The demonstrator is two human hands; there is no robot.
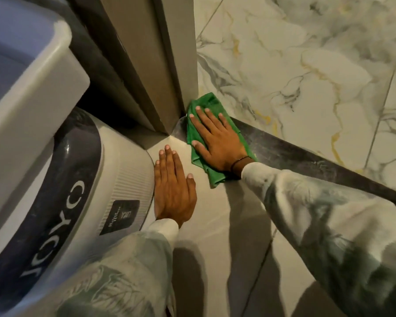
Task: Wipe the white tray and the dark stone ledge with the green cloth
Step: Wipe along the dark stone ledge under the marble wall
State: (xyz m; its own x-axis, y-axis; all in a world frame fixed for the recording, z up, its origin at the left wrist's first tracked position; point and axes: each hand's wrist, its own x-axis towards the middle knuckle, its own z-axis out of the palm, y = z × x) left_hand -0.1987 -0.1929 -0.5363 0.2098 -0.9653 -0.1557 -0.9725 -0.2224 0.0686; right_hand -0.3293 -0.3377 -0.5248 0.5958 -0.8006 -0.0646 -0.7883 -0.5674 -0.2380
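Green cloth (193, 133) pressed flat at the corner where dark stone ledge (306, 156) meets the door frame (169, 65), under the right hand (217, 140), fingers spread, palm down, pinning rather than clutching. Ledge running long toward four o'clock from the cloth, so next stroke probably along that axis (away from the corner). Pale surface (204, 202) at seven o'clock of the cloth, possibly the white tray, hard to tell. Left hand (173, 191) open and flat on it, empty, just beside the cloth, not touching. White appliance (124, 168) at nine o'clock, against that hand's edge. Marble wall (306, 65) at one o'clock, bordering the ledge. Frame blocking any sweep toward eleven.
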